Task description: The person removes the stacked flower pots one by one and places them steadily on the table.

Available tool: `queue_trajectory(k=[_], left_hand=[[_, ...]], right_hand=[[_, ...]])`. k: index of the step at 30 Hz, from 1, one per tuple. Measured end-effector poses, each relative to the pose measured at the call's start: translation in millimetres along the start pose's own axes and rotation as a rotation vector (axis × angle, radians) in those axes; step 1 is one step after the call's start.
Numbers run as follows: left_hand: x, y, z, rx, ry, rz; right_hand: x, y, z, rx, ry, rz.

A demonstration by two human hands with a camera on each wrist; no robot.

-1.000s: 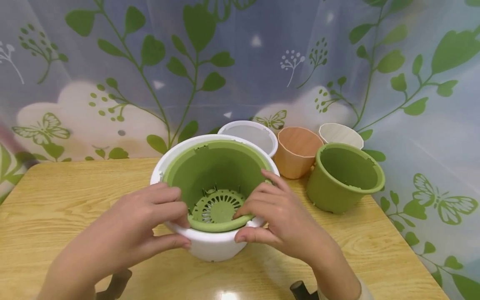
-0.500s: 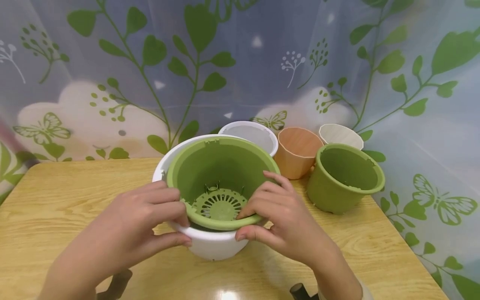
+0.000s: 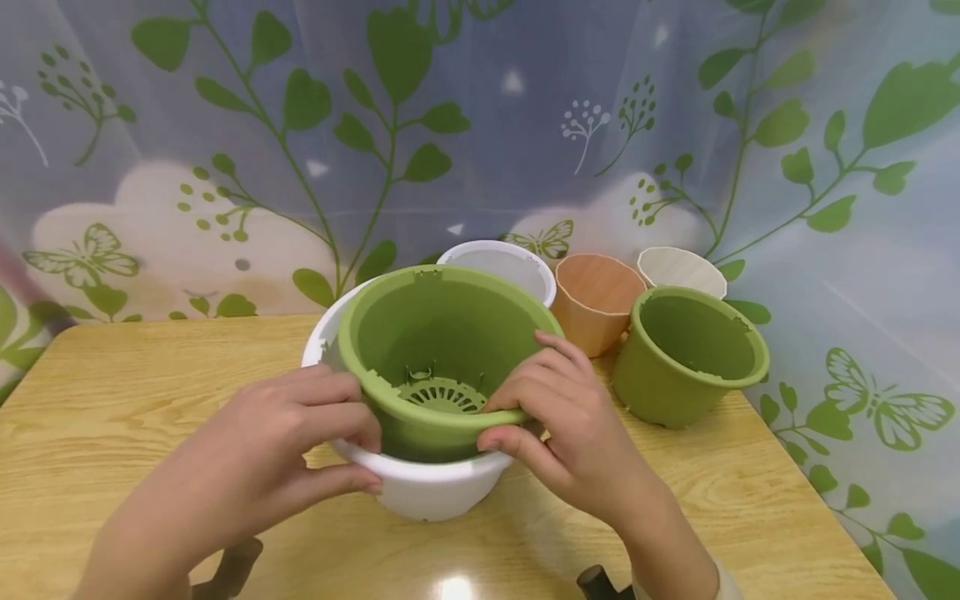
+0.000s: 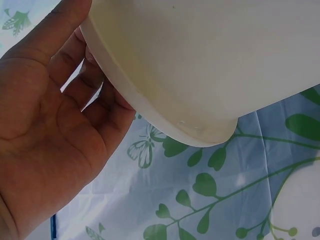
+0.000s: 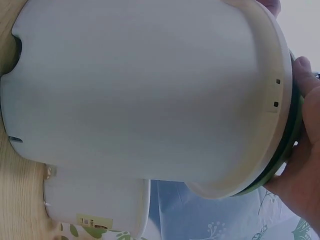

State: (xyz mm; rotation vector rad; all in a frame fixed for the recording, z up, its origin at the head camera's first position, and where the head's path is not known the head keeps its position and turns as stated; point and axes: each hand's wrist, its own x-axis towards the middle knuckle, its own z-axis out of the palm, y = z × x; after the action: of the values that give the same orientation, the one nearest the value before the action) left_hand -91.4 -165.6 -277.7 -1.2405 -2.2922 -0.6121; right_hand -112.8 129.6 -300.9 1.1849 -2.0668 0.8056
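Observation:
A green plastic flower pot (image 3: 423,437) with a slotted bottom sits partway inside a larger white pot (image 3: 435,492), its near side raised above the white rim. My right hand (image 3: 562,417) pinches the green rim at the front right, thumb outside and fingers inside. With thumb below and fingers over the top, my left hand (image 3: 300,425) grips the white rim at the front left. The left wrist view has the left hand (image 4: 60,110) at the edge of the white pot (image 4: 210,65). In the right wrist view a green strip shows above the white pot's rim (image 5: 280,125).
Behind stands another white pot (image 3: 498,267), labelled (image 5: 95,221) in the right wrist view. To its right are an orange pot (image 3: 592,329), a cream pot (image 3: 678,271) and a second green pot (image 3: 671,375). The wooden table (image 3: 165,358) meets a leaf-patterned curtain (image 3: 465,183).
The green pot's near rim has risen out of the white pot with my right hand, tilting the pot backward. My left hand has stayed on the white rim.

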Motion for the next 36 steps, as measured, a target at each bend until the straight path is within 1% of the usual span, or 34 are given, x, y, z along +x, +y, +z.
queue_trajectory(k=[3,8,11,13,15,19,22,26,30,33,36], left_hand=[[-0.3,-0.1,-0.7,-0.009,-0.014,-0.008],[-0.6,-0.3,-1.2,-0.019,-0.023,-0.015],[-0.6,-0.6,-0.9,-0.012,-0.029,-0.015],[-0.8,-0.8,-0.6,-0.007,-0.026,-0.009],[-1.0,-0.8,-0.4,-0.003,-0.024,-0.004],[-0.7,-1.1,-0.6,-0.002,-0.016,0.012],[-0.4,-1.3,-1.8,0.014,-0.035,0.003],[-0.8,-1.4,-3.5,0.032,-0.064,-0.012],[-0.3,-2.0,-3.1,-0.005,-0.041,0.009],[-0.4,-2.4,-2.6,-0.018,-0.024,0.019],[-1.4,-2.5,-2.1,-0.018,-0.022,0.018]], right_hand=[[0.6,0.5,-0.6,0.014,0.002,-0.023],[0.2,0.2,-5.6,0.024,-0.05,-0.012],[-0.6,-0.9,-9.2,0.0,-0.079,0.014],[-1.0,-1.4,-10.2,-0.028,-0.074,0.012],[-1.0,-1.6,-9.9,-0.055,-0.048,-0.005],[1.6,-0.1,-7.6,-0.08,0.045,-0.05],[4.2,1.2,-6.7,-0.076,0.104,-0.073],[6.6,1.4,-7.3,-0.068,0.159,-0.097],[8.8,1.2,-9.1,-0.051,0.205,-0.119],[10.4,0.6,-10.1,-0.045,0.244,-0.139],[11.5,-0.4,-10.5,-0.049,0.294,-0.155]])
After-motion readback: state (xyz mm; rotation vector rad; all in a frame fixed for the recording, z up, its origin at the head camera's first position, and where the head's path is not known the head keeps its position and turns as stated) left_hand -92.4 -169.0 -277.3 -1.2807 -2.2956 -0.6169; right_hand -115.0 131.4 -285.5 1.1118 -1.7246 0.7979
